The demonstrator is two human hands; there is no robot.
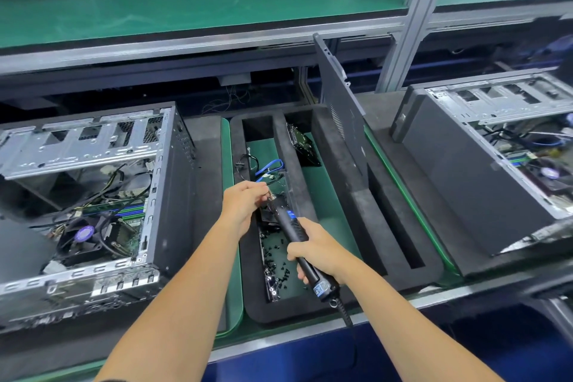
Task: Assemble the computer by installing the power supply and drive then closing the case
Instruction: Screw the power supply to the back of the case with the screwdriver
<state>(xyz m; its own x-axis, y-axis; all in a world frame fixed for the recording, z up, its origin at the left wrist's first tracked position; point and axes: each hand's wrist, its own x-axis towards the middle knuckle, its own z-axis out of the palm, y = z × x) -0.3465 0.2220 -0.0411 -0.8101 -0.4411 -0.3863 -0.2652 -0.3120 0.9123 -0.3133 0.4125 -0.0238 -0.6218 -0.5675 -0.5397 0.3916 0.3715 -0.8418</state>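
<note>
Right hand: the right hand (316,250) is clenched round the black grip of an electric screwdriver (299,240), whose tip points toward 11 o'clock and whose coiled cord trails off toward 5 o'clock.
Left hand: the left hand (245,205) pinches something small at the screwdriver's tip, probably a screw; it is too small to tell for sure.
Step in hand: this looks like loading a screw onto the bit before fastening a part.
Screws: loose black screws (276,263) lie in the near slot of the foam tray (338,214), just below the hands.
Drive: a hard drive (302,146) stands tilted in a far slot of the tray at 12 o'clock, not yet in a case.
Side panel: a dark side panel (338,108) leans upright in the tray at 1 o'clock, so the case is not yet closed.
Open case: the computer case (93,192) at 9 o'clock lies open, with motherboard, fan and loose cables showing; no power supply can be made out in it.
Second case: another open case (496,158) sits at 3 o'clock.
Progress: early, by my judgement; drive fitting and closing remain.
Surface: a dark assembly-line bench (204,152) with green matting under the tray.
Room: a factory line with a green shelf (186,0) above on aluminium framing.
</note>
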